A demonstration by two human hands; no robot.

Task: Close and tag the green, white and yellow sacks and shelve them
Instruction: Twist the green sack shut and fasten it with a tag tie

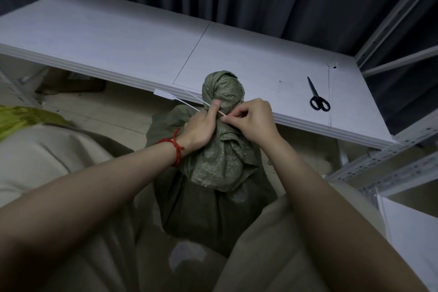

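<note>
Dark curtains hang behind a wide white shelf board (pixel 118 38) across the upper frame. At centre, on the floor before it, your green woven sack (pixel 213 166) stands with its neck twisted. Your left hand (pixel 201 125) wraps its fingers round that neck, and your right hand (pixel 253 121) pinches the thin white plastic tie (pixel 189 104) with its tag. The tie looks not yet cinched, and a yellow-green sack (pixel 21 118) at the left edge remains. Black-handled scissors (pixel 318 99) lie on the board at right. Its left half offers room, and its front edge sits just behind the sack's top.

Yellow sack (pixel 19 118), probably, mostly off-frame.
</note>
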